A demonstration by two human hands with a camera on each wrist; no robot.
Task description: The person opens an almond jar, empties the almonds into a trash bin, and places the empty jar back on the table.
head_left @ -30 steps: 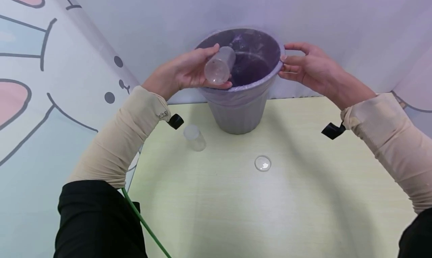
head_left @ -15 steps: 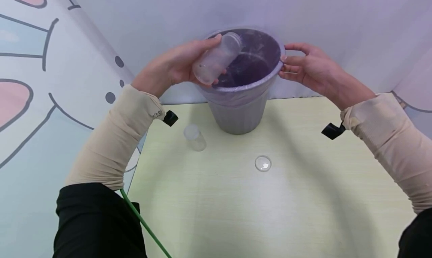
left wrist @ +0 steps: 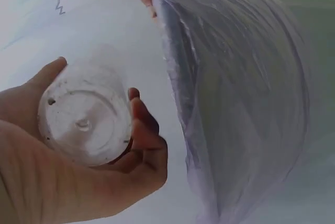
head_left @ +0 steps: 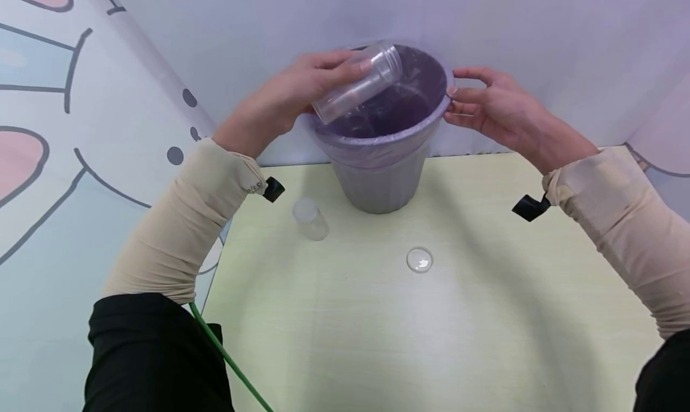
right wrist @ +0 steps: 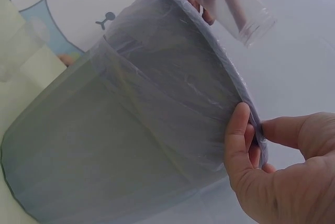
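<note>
A clear, threaded-neck plastic jar [head_left: 372, 79] tilts over the mouth of a grey trash bin [head_left: 380, 184], gripped by my left hand [head_left: 302, 91]. Its neck points away to the right and no lid shows on it. In the left wrist view, the jar's round base [left wrist: 84, 124] carries a few dark specks. A thin plastic liner [right wrist: 172, 62] covers the bin's inside and folds over its rim. My right hand [head_left: 498, 106] pinches that rim on the right side, thumb and fingers on either side of it in the right wrist view.
On the pale table [head_left: 431, 340], a smaller translucent jar with a whitish top [head_left: 311, 219] stands left of the bin. A round clear disc [head_left: 419, 260] lies in front. A green cable [head_left: 232, 355] runs by the left sleeve. Behind the bin rises a wall [head_left: 242, 35].
My left hand has turned over, swinging the jar from base toward me to neck pointing right over the bin. My right hand stays on the rim.
</note>
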